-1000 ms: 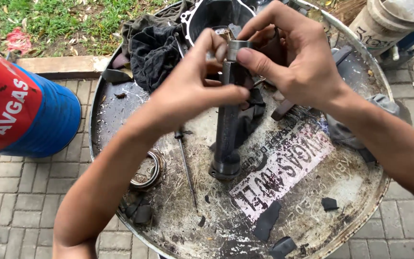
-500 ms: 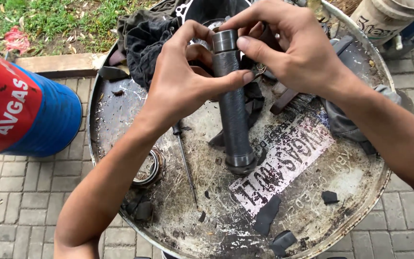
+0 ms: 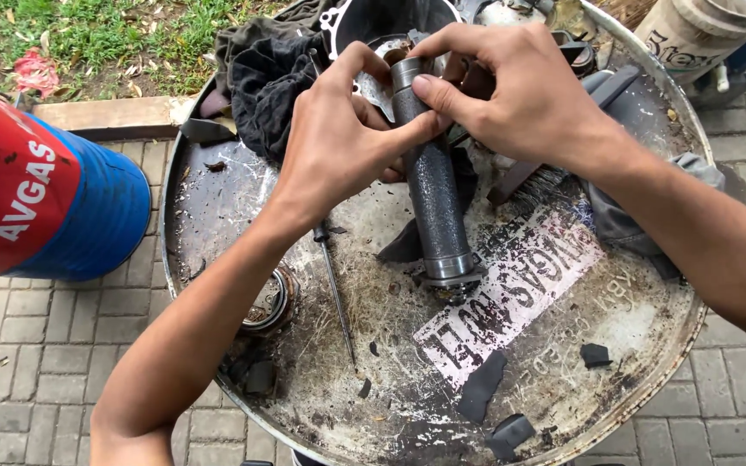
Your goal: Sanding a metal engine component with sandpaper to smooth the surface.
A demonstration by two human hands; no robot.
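A dark grey metal cylinder stands tilted on the top of a dirty steel drum, its flanged lower end resting on the drum lid. My left hand grips its upper part from the left. My right hand pinches the top end from the right, thumb across the rim. A thin metal rod lies on the lid just below my left wrist.
A black rag and a dark engine casing lie at the drum's far side. A round bung cap sits at left, black rubber scraps near the front. A blue and red drum lies at left on paving; a pale bucket stands at the top right.
The cylinder has been tipped so its lower end sits further right on the lid. Both hands have stayed closed around its top.
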